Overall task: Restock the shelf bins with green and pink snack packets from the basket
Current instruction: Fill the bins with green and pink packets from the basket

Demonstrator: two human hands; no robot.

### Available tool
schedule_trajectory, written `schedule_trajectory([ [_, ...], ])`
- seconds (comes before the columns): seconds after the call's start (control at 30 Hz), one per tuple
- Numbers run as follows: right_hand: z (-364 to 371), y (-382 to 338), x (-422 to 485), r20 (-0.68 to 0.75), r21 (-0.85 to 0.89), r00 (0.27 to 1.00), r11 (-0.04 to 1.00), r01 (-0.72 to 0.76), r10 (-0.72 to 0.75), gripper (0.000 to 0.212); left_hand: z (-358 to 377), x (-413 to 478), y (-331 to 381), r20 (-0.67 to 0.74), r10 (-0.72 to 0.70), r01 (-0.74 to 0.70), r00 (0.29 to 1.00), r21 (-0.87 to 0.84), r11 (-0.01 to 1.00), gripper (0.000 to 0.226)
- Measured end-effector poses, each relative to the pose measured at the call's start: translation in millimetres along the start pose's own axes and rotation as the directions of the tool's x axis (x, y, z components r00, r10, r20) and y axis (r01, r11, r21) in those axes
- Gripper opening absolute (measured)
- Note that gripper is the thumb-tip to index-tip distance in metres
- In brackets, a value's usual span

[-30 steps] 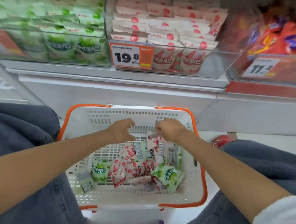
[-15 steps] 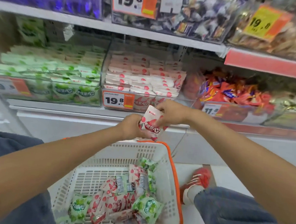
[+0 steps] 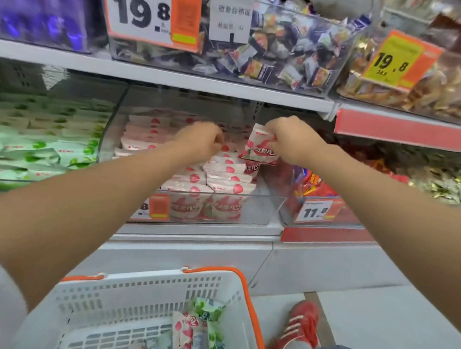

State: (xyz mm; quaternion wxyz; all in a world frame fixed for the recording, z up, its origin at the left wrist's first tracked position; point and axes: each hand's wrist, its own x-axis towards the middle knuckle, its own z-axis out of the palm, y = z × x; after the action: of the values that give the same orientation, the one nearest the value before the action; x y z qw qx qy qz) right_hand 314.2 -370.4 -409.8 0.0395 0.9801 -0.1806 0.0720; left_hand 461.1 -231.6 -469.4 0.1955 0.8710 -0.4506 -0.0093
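The upper shelf board (image 3: 160, 76) runs just above both hands, leaving a low gap over the stock. Under the hands sits the clear pink bin (image 3: 263, 205), its packets stacked in rows nearly to the rim, with bare room in the front corner below the right hand. Left of the left hand the green packets (image 3: 43, 150) fill the neighbouring bin almost as high. Below the forearms stands the white basket (image 3: 142, 292) with an orange rim, pink and green packets lying loose at its bottom. A red shoe (image 3: 299, 327) is on the floor, down and to the right of the right arm. High above the left hand a big tag (image 3: 149, 9) reads 19.8, with a white slip (image 3: 233, 17) of Chinese writing beside it. A yellow tag (image 3: 398, 61) up right also reads 19.8, and a small tag (image 3: 316, 210) below the right wrist reads 11.8. The right hand (image 3: 291, 141) pinches a pink packet (image 3: 261, 149), white with red strawberries and red lettering, held upright over the back rows. The left hand (image 3: 201, 140) hovers curled over the stacks, and I cannot tell whether it holds anything.
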Motion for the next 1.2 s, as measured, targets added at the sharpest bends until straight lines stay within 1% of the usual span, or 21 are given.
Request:
schedule_trajectory([
  [0.03,3.1,0.8,5.1,0.011,-0.016,1.000,1.000,-0.003,0.003,0.027,2.1,5.2,-2.6,0.039,0.006,-0.006,0.999,-0.009,1.000,0.022],
  [0.1,8.5,1.3,13.9,0.042,-0.032,0.999,0.999,-0.017,0.018,0.026,6.0,11.2,-8.2,0.095,0.025,-0.022,0.995,-0.029,0.999,0.025],
  [0.17,11.4,0.0,20.8,0.077,-0.045,0.997,0.999,-0.009,0.013,0.019,9.3,14.4,-14.7,0.100,0.039,-0.035,0.994,-0.042,0.999,0.022],
  [0.23,13.9,0.6,27.1,0.098,-0.051,0.995,0.999,0.004,0.001,0.005,12.8,15.6,-20.7,0.071,0.030,-0.025,0.997,-0.072,0.997,0.016],
  [0.3,13.6,1.1,31.1,0.122,-0.063,0.992,0.998,-0.007,0.014,0.022,15.5,14.4,-23.1,0.039,0.018,-0.014,0.999,-0.100,0.995,0.015],
  [0.4,10.0,3.6,36.3,0.155,-0.090,0.988,0.996,0.006,0.008,0.029,17.9,11.4,-22.7,0.008,0.009,-0.008,1.000,-0.098,0.995,0.015],
  [0.5,6.9,5.6,39.8,0.136,-0.093,0.991,0.995,0.021,-0.008,0.031,19.2,10.6,-22.2,-0.018,0.022,-0.024,1.000,-0.068,0.997,0.013],
  [0.6,9.9,6.3,39.7,0.130,-0.105,0.991,0.994,0.032,-0.019,0.024,20.2,11.1,-18.7,-0.050,0.078,-0.083,0.996,-0.113,0.990,0.006],
  [0.7,13.2,5.3,39.4,0.150,-0.114,0.988,0.992,0.049,-0.032,0.021,19.6,9.8,-14.0,0.043,0.134,-0.127,0.990,-0.130,0.983,0.015],
  [0.73,12.9,4.2,38.9,0.153,-0.118,0.988,0.991,0.055,-0.037,0.022,19.5,9.9,-13.5,0.072,0.135,-0.126,0.988,-0.116,0.985,0.015],
  [0.83,13.9,1.6,38.3,0.166,-0.132,0.985,0.990,0.059,-0.037,0.021,17.9,12.5,-15.2,0.103,0.125,-0.114,0.987,-0.104,0.988,0.012],
  [0.93,22.1,-2.7,39.0,0.185,-0.135,0.982,0.989,0.059,-0.033,0.027,16.0,12.8,-16.7,0.124,0.122,-0.110,0.985,-0.105,0.988,0.013],
  [1.0,31.5,-4.5,42.9,0.216,-0.131,0.976,0.989,0.070,-0.040,0.031,15.9,11.5,-16.6,0.111,0.125,-0.114,0.986,-0.103,0.988,0.012],
  [1.1,46.0,-6.4,46.9,0.256,-0.109,0.967,0.993,0.043,-0.014,0.037,18.0,11.2,-16.8,0.083,0.127,-0.118,0.988,-0.109,0.987,0.012],
  [1.2,59.0,-9.7,48.3,0.261,-0.114,0.965,0.993,0.041,-0.009,0.036,20.5,11.6,-18.6,0.067,0.121,-0.113,0.990,-0.120,0.986,0.012],
])
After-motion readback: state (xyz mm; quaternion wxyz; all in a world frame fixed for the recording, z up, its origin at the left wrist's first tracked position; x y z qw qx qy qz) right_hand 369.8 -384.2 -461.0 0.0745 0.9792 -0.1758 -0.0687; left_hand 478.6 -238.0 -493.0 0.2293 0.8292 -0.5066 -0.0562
